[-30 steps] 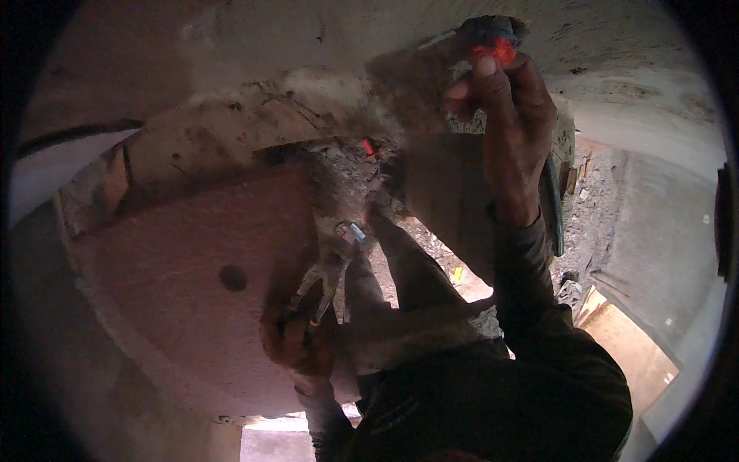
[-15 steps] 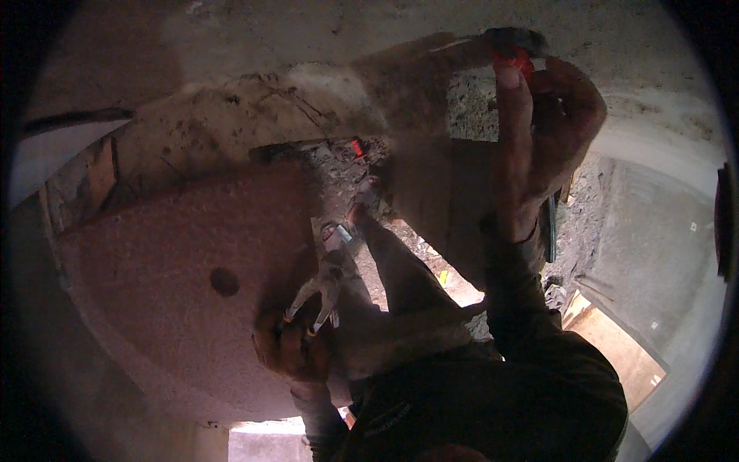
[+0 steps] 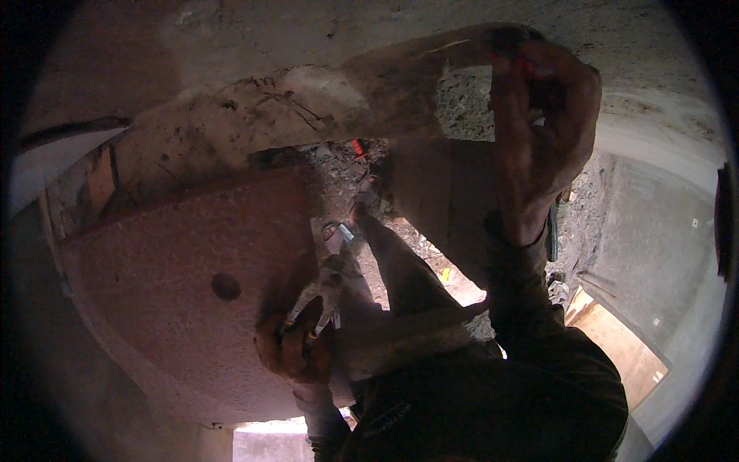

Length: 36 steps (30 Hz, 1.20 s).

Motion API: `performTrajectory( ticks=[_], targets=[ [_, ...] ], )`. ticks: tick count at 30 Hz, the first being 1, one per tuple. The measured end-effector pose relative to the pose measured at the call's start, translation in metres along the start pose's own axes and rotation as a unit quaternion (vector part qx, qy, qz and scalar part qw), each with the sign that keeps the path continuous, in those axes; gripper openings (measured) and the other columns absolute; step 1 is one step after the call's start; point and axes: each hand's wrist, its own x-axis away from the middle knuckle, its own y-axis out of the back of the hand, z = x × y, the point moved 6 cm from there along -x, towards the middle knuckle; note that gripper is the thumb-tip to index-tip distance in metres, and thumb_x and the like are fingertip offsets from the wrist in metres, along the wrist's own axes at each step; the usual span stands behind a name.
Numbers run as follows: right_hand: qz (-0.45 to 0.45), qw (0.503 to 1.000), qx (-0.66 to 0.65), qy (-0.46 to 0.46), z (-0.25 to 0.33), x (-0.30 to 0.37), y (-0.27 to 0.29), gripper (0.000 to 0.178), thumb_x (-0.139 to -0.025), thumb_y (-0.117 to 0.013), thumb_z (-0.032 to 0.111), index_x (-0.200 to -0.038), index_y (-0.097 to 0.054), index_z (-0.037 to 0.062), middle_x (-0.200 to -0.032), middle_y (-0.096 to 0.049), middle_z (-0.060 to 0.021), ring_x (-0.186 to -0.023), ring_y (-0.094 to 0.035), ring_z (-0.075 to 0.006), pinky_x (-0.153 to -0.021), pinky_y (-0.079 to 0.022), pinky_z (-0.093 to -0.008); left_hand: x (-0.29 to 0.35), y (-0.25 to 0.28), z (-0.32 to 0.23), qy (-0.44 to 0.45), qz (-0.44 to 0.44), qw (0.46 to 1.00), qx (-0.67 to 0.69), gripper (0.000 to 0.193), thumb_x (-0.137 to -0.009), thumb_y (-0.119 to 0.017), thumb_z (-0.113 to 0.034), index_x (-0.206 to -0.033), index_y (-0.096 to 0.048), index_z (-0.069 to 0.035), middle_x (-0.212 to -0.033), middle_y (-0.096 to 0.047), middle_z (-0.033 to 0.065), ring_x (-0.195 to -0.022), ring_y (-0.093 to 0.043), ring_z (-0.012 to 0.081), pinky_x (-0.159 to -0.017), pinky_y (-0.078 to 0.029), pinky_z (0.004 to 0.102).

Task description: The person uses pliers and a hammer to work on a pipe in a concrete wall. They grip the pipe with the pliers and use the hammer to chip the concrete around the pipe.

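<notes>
My left hand (image 3: 294, 353) is low, left of the middle, with its fingers wrapped round the handles of a pair of pliers (image 3: 331, 279). The jaws point away from me and the handles are spread apart. My right hand (image 3: 550, 127) is raised at the upper right, thumb and fingers pinched on a small red piece (image 3: 526, 68). Most of that piece is hidden by the fingers, and its kind cannot be made out. Just beyond the fingertips is a dark, rounded patch at the concrete wall (image 3: 431, 54).
A broad reddish slab (image 3: 185, 246) with a dark round spot lies at the left. Below are my legs and feet on rubble-strewn ground (image 3: 335, 181), with a red object (image 3: 359, 148) on it. A grey wall (image 3: 654, 231) and a light board (image 3: 616, 343) are at the right.
My right hand has turned and shifted slightly, its fingers now covering more of the red piece. My left hand and the pliers have hardly moved.
</notes>
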Motion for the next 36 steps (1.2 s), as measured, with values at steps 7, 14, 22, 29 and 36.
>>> performTrajectory(
  ticks=[7, 14, 22, 29, 36],
  targets=[
    [-0.001, 1.000, 0.003, 0.019, -0.006, -0.002, -0.001, 0.022, -0.093, -0.077, 0.001, -0.111, -0.065, 0.0031, -0.096, -0.067, -0.0018, -0.079, -0.059, -0.0055, -0.067, -0.049, -0.0209, 0.002, -0.004, 0.004, -0.057, -0.014, 0.998, -0.007, 0.032, -0.075, -0.076, -0.025, -0.107, -0.082, -0.025, -0.114, -0.064, 0.0088, -0.098, -0.066, 0.0290, -0.079, -0.053, 0.0419],
    [-0.034, 0.999, -0.026, -0.028, -0.008, 0.003, -0.006, 0.027, -0.081, -0.083, 0.002, -0.104, -0.072, 0.0099, -0.095, -0.062, -0.0055, -0.078, -0.061, -0.0154, -0.064, -0.052, -0.0285, 0.004, -0.005, 0.002, -0.090, -0.004, 0.995, -0.040, 0.035, -0.073, -0.079, -0.025, -0.108, -0.081, -0.025, -0.119, -0.065, 0.0081, -0.102, -0.067, 0.0291, -0.081, -0.053, 0.0420],
    [-0.045, 0.989, 0.094, 0.109, 0.003, -0.001, -0.010, 0.031, -0.077, -0.089, 0.002, -0.104, -0.075, 0.0113, -0.099, -0.059, -0.0045, -0.076, -0.060, -0.0122, -0.064, -0.051, -0.0243, -0.005, -0.005, -0.010, -0.089, -0.034, 0.995, -0.019, 0.031, -0.075, -0.079, -0.021, -0.106, -0.080, -0.023, -0.117, -0.066, 0.0084, -0.100, -0.067, 0.0312, -0.080, -0.054, 0.0426],
    [-0.066, 0.990, 0.028, 0.117, -0.004, 0.013, -0.008, 0.019, -0.087, -0.080, 0.003, -0.104, -0.072, 0.0073, -0.099, -0.061, -0.0064, -0.077, -0.059, -0.0136, -0.071, -0.050, -0.0272, -0.002, -0.007, -0.009, -0.089, -0.013, 0.995, -0.047, 0.021, -0.078, -0.083, -0.002, -0.095, -0.076, -0.011, -0.118, -0.068, 0.0111, -0.103, -0.068, 0.0386, -0.078, -0.059, 0.0436],
    [-0.037, 0.926, -0.295, -0.233, -0.025, 0.044, 0.000, 0.021, -0.106, -0.062, 0.023, -0.109, -0.060, 0.0024, -0.089, -0.062, -0.0066, -0.084, -0.059, -0.0149, -0.071, -0.049, -0.0297, 0.012, -0.012, 0.006, -0.122, -0.052, 0.988, -0.076, 0.028, -0.071, -0.078, -0.022, -0.099, -0.079, -0.024, -0.110, -0.065, 0.0079, -0.097, -0.065, 0.0299, -0.077, -0.052, 0.0439]
  ],
)
